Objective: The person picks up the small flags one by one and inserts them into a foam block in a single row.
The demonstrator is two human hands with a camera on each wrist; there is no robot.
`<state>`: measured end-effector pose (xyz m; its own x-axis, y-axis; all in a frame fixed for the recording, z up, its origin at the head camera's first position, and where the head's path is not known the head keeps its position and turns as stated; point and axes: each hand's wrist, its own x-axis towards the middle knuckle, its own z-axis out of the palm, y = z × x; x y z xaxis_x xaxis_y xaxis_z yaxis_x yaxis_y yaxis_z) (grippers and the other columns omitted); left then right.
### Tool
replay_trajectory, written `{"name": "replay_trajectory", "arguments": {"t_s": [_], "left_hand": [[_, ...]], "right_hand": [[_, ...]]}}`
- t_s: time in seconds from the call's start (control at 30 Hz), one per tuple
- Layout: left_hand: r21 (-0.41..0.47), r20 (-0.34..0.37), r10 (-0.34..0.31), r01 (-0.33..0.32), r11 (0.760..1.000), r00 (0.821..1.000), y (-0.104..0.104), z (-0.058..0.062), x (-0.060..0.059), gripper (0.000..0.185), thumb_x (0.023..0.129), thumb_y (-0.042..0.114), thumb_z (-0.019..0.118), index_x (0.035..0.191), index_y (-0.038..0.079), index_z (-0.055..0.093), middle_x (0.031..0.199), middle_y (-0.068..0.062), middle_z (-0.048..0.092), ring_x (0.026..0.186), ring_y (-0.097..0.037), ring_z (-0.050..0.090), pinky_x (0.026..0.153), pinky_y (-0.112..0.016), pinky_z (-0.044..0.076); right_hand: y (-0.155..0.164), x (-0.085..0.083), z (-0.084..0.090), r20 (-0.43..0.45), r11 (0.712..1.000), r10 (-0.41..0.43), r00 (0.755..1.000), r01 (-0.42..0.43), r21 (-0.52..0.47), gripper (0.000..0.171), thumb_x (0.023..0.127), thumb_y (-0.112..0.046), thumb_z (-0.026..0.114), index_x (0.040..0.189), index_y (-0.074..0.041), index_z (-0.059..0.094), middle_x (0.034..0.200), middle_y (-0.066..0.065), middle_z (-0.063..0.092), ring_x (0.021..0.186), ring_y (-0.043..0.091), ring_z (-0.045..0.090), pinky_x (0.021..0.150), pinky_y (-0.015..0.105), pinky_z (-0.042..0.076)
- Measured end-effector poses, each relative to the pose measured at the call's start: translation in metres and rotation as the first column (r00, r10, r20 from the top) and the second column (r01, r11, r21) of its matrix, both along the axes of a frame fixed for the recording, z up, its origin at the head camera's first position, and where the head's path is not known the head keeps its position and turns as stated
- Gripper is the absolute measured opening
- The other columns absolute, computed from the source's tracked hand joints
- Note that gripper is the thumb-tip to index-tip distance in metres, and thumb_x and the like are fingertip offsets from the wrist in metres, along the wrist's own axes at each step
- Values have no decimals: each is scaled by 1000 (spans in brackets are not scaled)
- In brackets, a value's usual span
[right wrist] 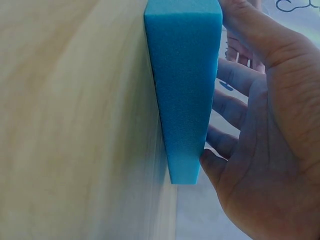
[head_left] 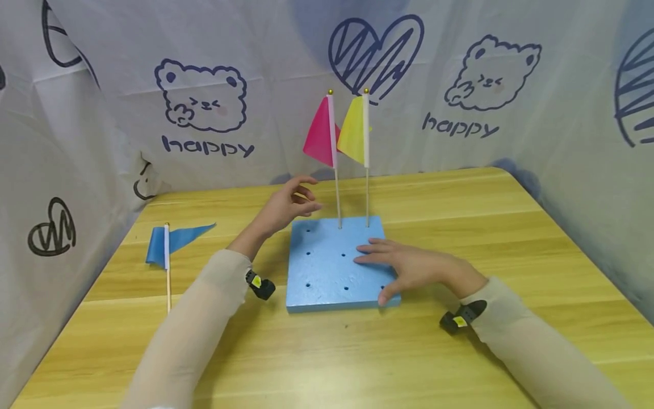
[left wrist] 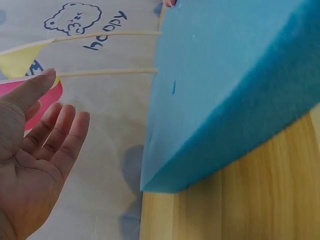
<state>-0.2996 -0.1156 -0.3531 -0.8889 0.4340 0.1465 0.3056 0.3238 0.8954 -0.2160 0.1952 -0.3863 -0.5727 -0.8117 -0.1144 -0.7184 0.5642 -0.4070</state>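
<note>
A light blue foam board (head_left: 322,270) with several small holes lies on the table. Two flags stand upright in its far row of holes: a pink flag (head_left: 321,133) in the middle and a yellow flag (head_left: 355,129) to the right. My left hand (head_left: 288,205) hovers above the board's far left corner, near the pink flag's stick, holding nothing; its fingers are loosely bent, as the left wrist view also shows. On the board's right side my right hand (head_left: 416,267) rests with spread fingers, the fingertips touching the top face.
A blue flag (head_left: 166,247) on a wooden stick lies on the table at the left, partly hidden by my left sleeve. White cloth with drawn bears and hearts (head_left: 375,54) hangs behind the wooden table (head_left: 327,358).
</note>
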Motion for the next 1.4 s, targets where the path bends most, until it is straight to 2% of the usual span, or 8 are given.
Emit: {"name": "replay_trajectory", "arguments": {"t_s": [0.33,0.97,1.2,1.4], "left_hand": [[-94,-38,60,-63,994,997,-30,5,13,57,89,26,74,138,15,48,114,-12,57,103,-26,60,85,-37,56],[-188,-66,137,-147,971,988,-90,5,38,62,90,36,71,143,16,45,121,-15,56,109,-27,58,90,-43,51],[-221,-87,174,-190,957,981,-108,0,49,60,91,35,70,142,15,46,122,-15,57,110,-26,58,89,-43,52],[-274,-94,192,-211,938,977,-126,-5,60,62,91,41,68,142,15,45,122,-14,57,110,-27,58,89,-45,51]], "right_hand": [[-1,1,0,-11,1000,12,1000,-12,-10,94,76,-65,71,151,-18,39,160,4,24,148,33,9,115,56,15],[0,0,-2,-17,1000,20,1000,-20,-17,94,76,-64,71,151,-17,40,160,6,25,147,35,10,115,58,16],[0,1,-1,-2,1000,8,1000,-8,-18,94,76,-63,72,151,-17,40,160,6,25,147,35,9,115,58,16],[-1,1,-1,-6,1000,6,1000,-6,-12,93,76,-63,72,151,-17,40,160,5,24,147,35,9,115,57,16]]}}
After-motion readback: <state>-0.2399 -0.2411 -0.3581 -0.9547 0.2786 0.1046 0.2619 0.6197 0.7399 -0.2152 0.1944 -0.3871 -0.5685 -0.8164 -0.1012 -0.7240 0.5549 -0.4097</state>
